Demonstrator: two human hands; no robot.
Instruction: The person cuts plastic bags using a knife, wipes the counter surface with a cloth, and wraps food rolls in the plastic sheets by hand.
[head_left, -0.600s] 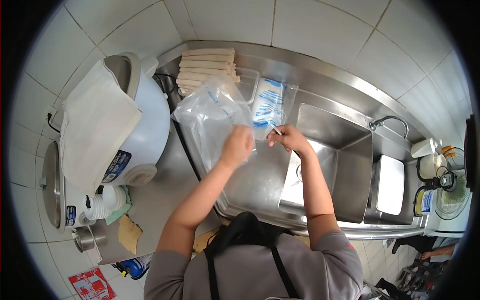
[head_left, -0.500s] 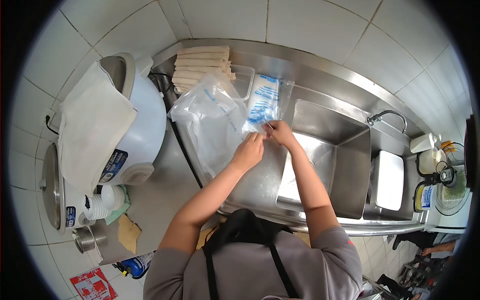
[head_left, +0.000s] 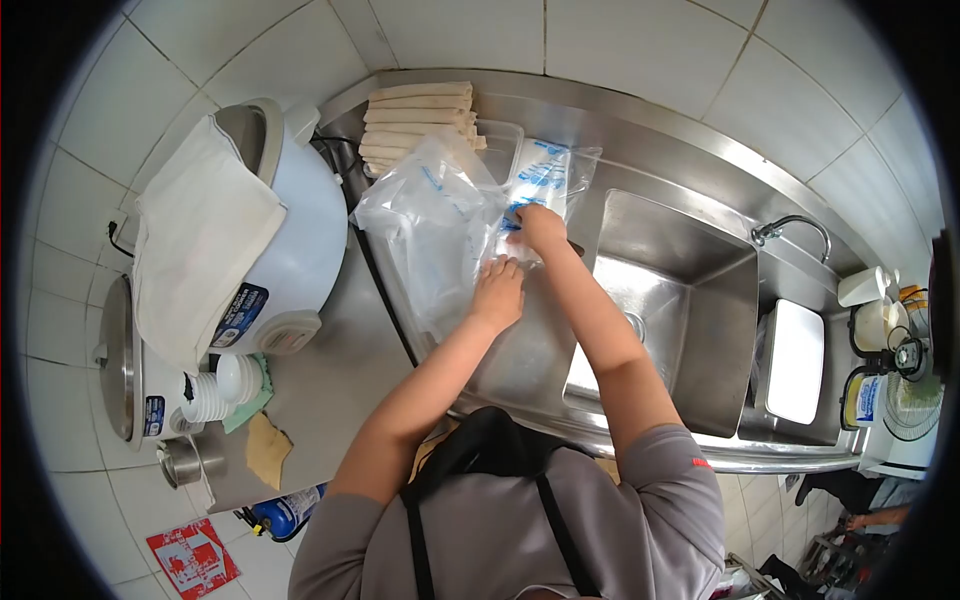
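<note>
Steel table (head_left: pixel 535 345) under hands. Right hand (head_left: pixel 541 229) has shifted farther onto blue-printed packet (head_left: pixel 546 170), which extends beyond it; fingers curled, grip hidden. Left hand (head_left: pixel 498 292) loosely spread beside clear bag (head_left: pixel 430 225). Packet apparently now being handled.

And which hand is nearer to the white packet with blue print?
Right. The right hand is at the near end of the white packet; the left hand is farther back, by the clear bag's edge.
</note>
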